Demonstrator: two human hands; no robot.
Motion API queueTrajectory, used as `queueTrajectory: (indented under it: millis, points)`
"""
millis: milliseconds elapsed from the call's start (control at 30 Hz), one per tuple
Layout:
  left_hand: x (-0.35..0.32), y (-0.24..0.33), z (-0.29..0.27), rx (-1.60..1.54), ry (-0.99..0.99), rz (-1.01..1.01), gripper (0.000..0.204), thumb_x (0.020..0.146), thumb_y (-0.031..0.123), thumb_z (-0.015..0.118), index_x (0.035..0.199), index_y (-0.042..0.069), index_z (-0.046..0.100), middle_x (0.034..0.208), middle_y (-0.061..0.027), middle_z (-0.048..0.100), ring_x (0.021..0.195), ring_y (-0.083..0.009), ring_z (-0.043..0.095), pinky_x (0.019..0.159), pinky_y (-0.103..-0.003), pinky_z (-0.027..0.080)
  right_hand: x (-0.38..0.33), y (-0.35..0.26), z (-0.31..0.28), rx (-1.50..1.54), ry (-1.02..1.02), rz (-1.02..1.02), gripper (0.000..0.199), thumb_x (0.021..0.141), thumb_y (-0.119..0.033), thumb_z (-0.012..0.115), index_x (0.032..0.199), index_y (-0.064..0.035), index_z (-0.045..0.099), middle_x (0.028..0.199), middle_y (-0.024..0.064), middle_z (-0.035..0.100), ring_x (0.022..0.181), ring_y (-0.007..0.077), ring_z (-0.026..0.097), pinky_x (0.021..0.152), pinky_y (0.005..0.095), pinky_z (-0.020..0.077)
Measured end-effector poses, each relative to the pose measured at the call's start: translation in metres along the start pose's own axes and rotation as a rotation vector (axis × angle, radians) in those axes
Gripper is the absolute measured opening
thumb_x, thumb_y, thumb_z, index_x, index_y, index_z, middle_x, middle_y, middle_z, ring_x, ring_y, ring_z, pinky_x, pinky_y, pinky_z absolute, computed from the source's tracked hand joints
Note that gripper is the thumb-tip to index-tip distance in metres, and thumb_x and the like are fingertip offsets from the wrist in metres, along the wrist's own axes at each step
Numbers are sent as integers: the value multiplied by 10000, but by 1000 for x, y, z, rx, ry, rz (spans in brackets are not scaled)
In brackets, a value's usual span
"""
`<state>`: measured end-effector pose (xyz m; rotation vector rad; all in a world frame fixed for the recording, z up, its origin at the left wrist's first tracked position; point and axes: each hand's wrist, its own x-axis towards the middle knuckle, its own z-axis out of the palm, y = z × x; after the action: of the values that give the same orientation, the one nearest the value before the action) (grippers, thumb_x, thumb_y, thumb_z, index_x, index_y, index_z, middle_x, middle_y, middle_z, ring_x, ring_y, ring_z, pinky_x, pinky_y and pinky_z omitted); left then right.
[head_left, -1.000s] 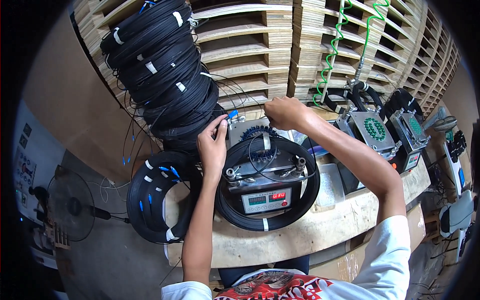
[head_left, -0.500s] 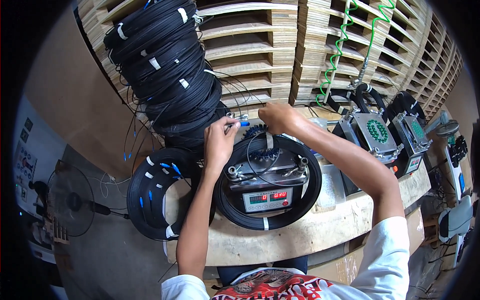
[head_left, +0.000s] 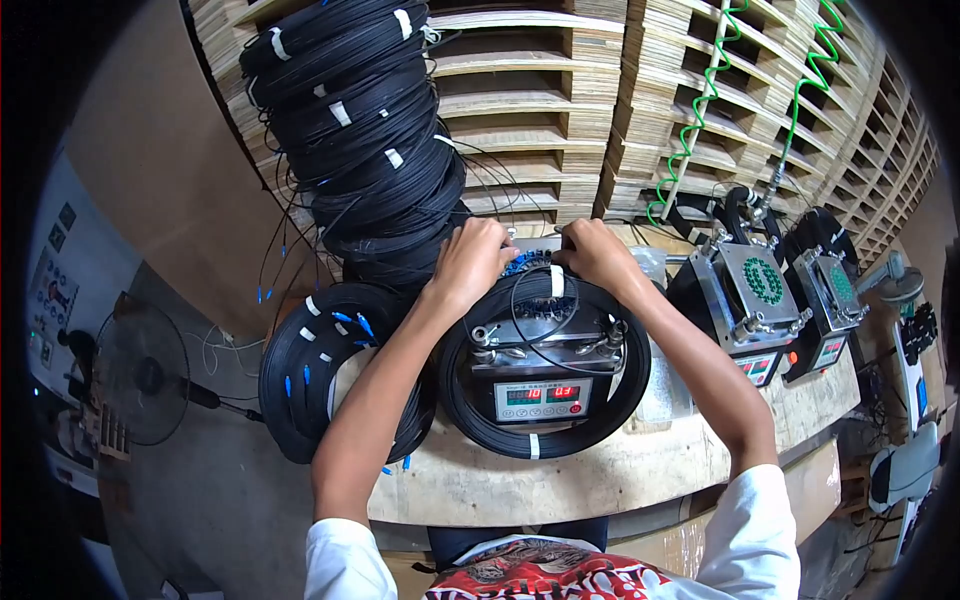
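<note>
Both arms reach over a coil of black cable that lies around a metal bench machine with a red-lit display. At the machine's far left corner, my left hand is closed; its fingertips curl down by a ring of blue connectors. My right hand is closed too, at the far right corner, with fingers bent over the edge. What either hand grips is hidden beneath the fingers. A loop of thin black cable, tied with white tape, crosses the machine's top.
To the left, another black cable coil with blue connectors overlaps the table edge. Behind it rises a tall stack of cable coils. Two similar machines with green dotted tops stand right. Wooden pallets line the back; a fan stands left.
The blue-ended connector in my left hand no longer shows. My hands now sit at the machine's two far corners, the right one shifted rightward. The display reading differs, and the whole view has shifted slightly.
</note>
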<state>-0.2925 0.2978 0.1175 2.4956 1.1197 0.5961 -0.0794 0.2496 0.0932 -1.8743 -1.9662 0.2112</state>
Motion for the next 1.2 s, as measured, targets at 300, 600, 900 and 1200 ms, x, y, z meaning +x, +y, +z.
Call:
queueTrajectory:
  millis: [300,600,900,1200]
  points:
    - [8,4,-4,180,2,294,74,812,52,720,859,-5,725,867,-213,692,861,-389,687,757,-444,560,-6,-1,2,121,82,51,236,811,-154,762,879,67,715,828,304,674,837,447,683,767,482,539]
    - [30,18,-8,458,-139,566,49,759,-30,650,770,2,685,803,-207,676,814,-376,699,679,-446,566,-7,0,7,130,130,23,224,804,-132,760,903,64,715,851,310,674,860,449,680,773,484,536]
    - [40,34,-1,453,-219,271,75,736,-11,735,809,5,732,924,-202,723,893,-348,719,742,-439,574,-3,-1,6,112,94,59,232,790,-142,781,925,39,728,918,280,697,924,436,676,817,490,530]
    - [49,46,-7,458,-316,-121,165,771,121,821,900,27,781,949,-125,759,907,-266,737,778,-395,582,-3,7,4,113,106,7,295,794,-165,783,953,76,722,888,278,707,866,398,708,781,436,549]
